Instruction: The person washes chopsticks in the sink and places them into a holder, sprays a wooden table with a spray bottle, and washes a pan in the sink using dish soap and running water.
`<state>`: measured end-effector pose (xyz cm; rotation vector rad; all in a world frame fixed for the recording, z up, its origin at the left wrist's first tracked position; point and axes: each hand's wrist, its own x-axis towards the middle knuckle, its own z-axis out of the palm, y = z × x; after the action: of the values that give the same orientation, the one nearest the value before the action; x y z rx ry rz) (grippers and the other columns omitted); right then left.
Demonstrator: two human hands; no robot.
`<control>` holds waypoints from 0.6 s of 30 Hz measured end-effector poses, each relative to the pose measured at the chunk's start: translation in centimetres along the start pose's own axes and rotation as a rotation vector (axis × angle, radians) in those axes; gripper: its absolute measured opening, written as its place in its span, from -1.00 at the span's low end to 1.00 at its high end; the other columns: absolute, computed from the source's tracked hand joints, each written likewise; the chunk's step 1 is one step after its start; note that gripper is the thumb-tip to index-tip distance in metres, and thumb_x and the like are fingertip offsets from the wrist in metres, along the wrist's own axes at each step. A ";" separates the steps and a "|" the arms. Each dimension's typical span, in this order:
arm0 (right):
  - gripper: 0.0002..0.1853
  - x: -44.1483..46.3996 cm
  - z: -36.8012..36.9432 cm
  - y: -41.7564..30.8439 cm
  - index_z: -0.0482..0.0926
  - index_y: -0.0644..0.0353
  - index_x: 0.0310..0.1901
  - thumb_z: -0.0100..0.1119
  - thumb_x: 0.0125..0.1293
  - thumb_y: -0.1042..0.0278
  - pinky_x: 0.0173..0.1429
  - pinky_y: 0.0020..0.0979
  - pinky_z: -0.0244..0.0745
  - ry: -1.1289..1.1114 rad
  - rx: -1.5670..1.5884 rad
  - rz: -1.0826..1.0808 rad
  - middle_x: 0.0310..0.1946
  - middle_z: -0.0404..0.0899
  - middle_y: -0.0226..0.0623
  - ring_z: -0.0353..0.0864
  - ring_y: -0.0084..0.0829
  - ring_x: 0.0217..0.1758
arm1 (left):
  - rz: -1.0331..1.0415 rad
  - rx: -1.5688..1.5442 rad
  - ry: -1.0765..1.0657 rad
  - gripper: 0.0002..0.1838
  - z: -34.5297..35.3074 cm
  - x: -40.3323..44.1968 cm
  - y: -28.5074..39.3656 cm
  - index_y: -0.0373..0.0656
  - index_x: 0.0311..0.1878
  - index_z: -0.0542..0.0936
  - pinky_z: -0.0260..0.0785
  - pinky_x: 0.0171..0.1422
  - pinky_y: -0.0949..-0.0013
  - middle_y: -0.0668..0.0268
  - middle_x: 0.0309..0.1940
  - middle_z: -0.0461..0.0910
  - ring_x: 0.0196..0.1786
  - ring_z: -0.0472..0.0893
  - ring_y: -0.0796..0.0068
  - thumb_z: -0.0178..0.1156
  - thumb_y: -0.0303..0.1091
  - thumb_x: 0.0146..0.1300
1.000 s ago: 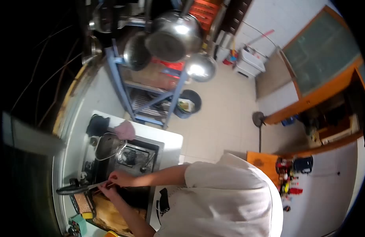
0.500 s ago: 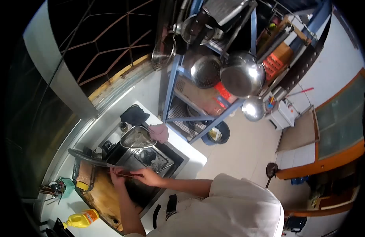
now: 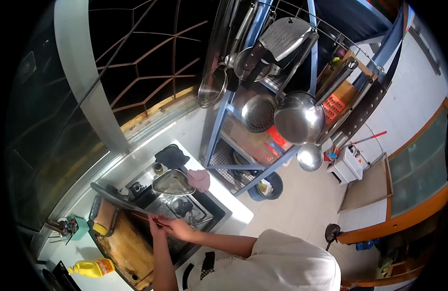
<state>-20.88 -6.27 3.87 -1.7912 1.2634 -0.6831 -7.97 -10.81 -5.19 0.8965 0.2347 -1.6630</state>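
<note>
left hand (image 3: 158,228) and right hand (image 3: 181,230) both grasp what may be a pan (image 3: 118,201), seen edge-on, above the edge of the sink (image 3: 226,214) beside the chopping board (image 3: 124,245). a pink cloth (image 3: 199,181) lies at the sink's corner; a yellow bottle (image 3: 92,267) is on the bench (image 3: 241,213) near the board's edge.

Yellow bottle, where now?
Head view, lower left: the yellow bottle is on the white counter, just left of the wooden board, near the green basket.

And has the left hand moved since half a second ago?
Yes, slightly: judged against the sink, the left hand has shifted toward the pink cloth at its edge.
</note>
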 end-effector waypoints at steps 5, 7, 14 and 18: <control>-0.62 0.0 0.7 2.5 0.49 0.15 0.12 0.10 0.25 0.44 -0.13 -0.33 0.48 0.108 0.183 -0.085 -0.26 0.62 -0.05 0.63 -0.18 -0.25 | -0.042 0.085 -0.032 -0.68 1.0 -0.8 2.1 -0.02 -0.50 0.35 0.39 -0.25 0.30 0.42 -0.61 0.34 -0.45 0.45 0.43 0.04 -0.09 0.33; -0.64 -0.3 0.7 3.5 0.48 0.18 0.13 0.09 0.29 0.46 -0.20 -0.47 0.45 0.011 0.575 -0.011 -0.37 0.63 -0.31 0.56 -0.52 -0.34 | -0.034 -0.179 0.094 -0.71 1.5 0.2 4.2 0.00 -0.49 0.34 0.26 -0.47 0.47 0.46 -0.68 0.26 -0.59 0.31 0.54 0.03 -0.13 0.34; -0.63 -0.9 -0.9 0.6 0.43 0.20 0.16 0.07 0.31 0.45 -0.22 -0.52 0.45 0.015 0.456 0.098 -0.30 0.60 -0.36 0.52 -0.60 -0.35 | -0.044 -0.254 -0.030 -0.69 2.2 1.8 5.0 0.01 -0.52 0.28 0.13 -0.63 0.55 0.50 -0.71 0.16 -0.71 0.18 0.63 -0.08 -0.21 0.40; -0.55 -0.4 -1.3 -0.4 0.39 0.16 0.16 0.16 0.22 0.43 -0.07 -0.37 0.48 0.142 0.156 -0.027 -0.16 0.61 -0.11 0.63 -0.22 -0.13 | -0.004 -0.058 -0.125 -0.71 1.7 1.8 -0.5 -0.03 -0.43 0.31 0.34 -0.43 0.37 0.42 -0.66 0.28 -0.61 0.31 0.51 0.06 -0.13 0.34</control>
<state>-21.86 -6.22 4.84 -1.6590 1.2441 -0.9122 -9.19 -13.01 -5.40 0.7460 0.1982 -1.7007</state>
